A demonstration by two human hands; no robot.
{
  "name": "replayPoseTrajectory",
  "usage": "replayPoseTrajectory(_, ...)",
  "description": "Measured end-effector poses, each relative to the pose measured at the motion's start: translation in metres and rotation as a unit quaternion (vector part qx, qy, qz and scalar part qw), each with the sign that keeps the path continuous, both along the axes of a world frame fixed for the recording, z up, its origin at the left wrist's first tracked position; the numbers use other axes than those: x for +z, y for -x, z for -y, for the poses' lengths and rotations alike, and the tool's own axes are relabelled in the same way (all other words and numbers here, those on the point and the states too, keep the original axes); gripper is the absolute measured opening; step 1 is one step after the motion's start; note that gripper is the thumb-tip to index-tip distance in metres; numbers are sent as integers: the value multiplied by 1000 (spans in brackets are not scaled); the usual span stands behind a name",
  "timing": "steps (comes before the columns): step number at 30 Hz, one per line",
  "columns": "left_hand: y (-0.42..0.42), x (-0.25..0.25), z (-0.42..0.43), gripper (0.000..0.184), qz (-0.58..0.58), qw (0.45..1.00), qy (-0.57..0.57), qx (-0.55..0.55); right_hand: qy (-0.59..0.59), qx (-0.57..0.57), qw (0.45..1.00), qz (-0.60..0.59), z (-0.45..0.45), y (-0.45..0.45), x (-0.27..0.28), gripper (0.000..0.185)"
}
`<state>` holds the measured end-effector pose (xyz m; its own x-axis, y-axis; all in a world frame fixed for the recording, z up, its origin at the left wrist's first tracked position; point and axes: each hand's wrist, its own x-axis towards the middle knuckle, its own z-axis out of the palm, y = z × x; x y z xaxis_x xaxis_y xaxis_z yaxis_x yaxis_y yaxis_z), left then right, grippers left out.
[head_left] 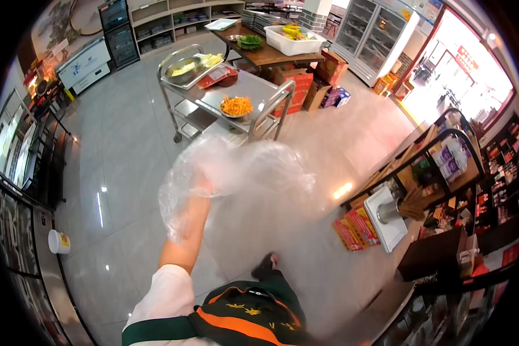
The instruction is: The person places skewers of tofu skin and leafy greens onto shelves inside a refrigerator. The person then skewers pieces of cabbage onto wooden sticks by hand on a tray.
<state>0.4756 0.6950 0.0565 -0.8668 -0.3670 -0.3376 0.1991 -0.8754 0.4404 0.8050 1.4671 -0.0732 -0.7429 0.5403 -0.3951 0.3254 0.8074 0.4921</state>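
Observation:
My left hand (203,180) is stretched forward at chest height, closed on a clear plastic bag (236,161). The thin film hangs loosely around the wrist and forearm and billows out to the right. My fingers show only faintly through the crumpled plastic. Beyond the bag stands a steel trolley (256,89). On its top are a bowl of orange shredded food (236,106), a steel bowl of pale yellow pieces (183,68) and a red package (218,76). My right hand is outside the view.
A wooden table (259,53) behind the trolley carries a white tub (294,43) and greens (249,42). Cardboard boxes (293,92) sit beneath it. On the right are a black-railed rack (444,155) and red boxes (356,228). A white bucket (59,242) stands at left.

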Motion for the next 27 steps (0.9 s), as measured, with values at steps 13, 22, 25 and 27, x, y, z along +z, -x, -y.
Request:
replayPoseTrajectory(13, 291, -2, 192, 62, 8, 960, -67, 271, 456, 402, 756, -242, 410, 596, 44, 28)
replayPoseTrajectory(22, 461, -91, 272, 65, 214, 947, -54, 234, 459, 401, 780, -144, 562, 612, 73, 29)
replayPoseTrajectory(25, 443, -120, 292, 73, 381, 884, 216, 161, 474, 335, 807, -111, 573, 611, 44, 29)
replayPoseTrajectory(27, 391, -136, 303, 64, 332, 833, 398, 194, 474, 301, 826, -42, 589, 612, 36, 26)
